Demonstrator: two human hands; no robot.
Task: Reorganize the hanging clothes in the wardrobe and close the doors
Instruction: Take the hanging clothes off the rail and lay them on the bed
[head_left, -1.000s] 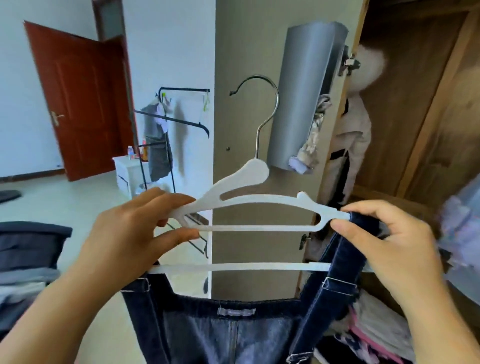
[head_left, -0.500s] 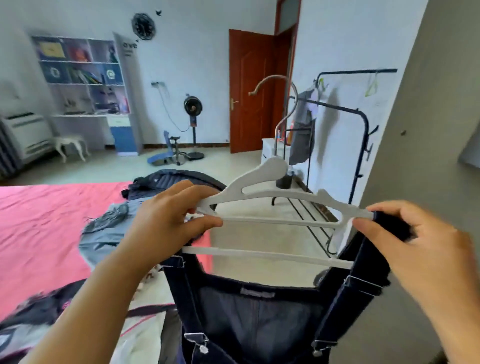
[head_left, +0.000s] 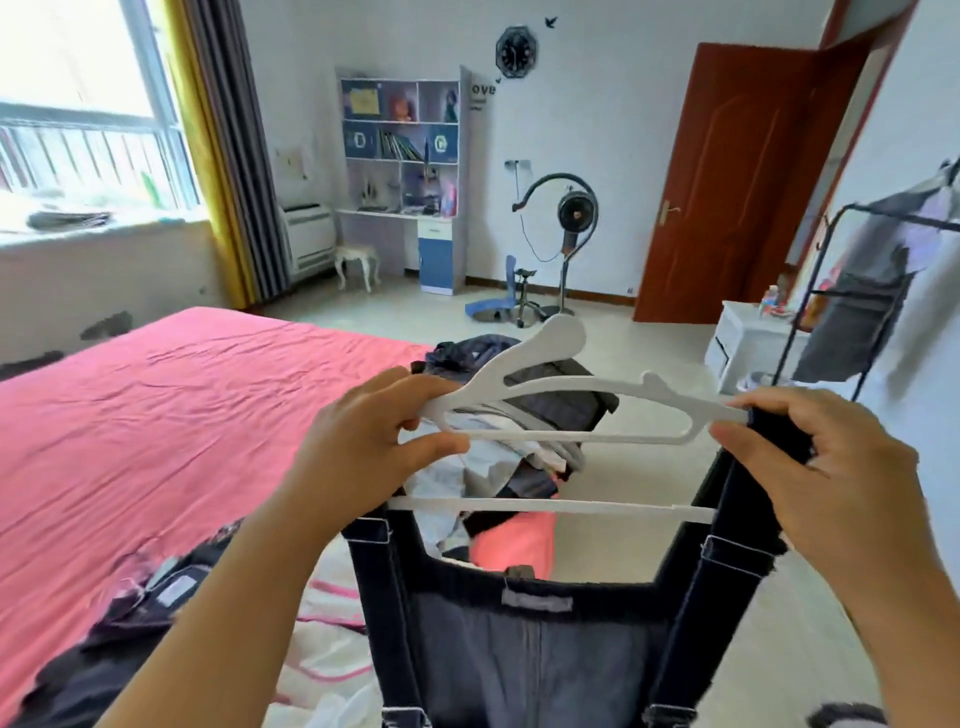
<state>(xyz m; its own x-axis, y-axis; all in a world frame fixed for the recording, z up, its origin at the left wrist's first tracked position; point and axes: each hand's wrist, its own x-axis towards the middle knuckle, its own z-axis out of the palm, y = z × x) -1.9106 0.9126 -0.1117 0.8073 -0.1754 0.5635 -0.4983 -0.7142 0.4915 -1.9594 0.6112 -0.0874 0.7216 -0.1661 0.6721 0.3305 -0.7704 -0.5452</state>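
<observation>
On the left lies the pink bed (head_left: 182, 415), with a heap of clothes (head_left: 524, 415) at its near right corner. The left hand (head_left: 363, 447) pinches the white hanger (head_left: 561, 400) at its left end; the right hand (head_left: 841, 478) grips a strap of the denim overalls (head_left: 545, 644) at the hanger's right end. No wardrobe is in view, so rehanging and closing the doors likely remain.

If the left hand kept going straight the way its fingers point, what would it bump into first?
The left hand points rightward along the white hanger it grips. Going straight on, it would probably meet the right hand, which pinches the dark denim strap at the hanger's other end.
</observation>
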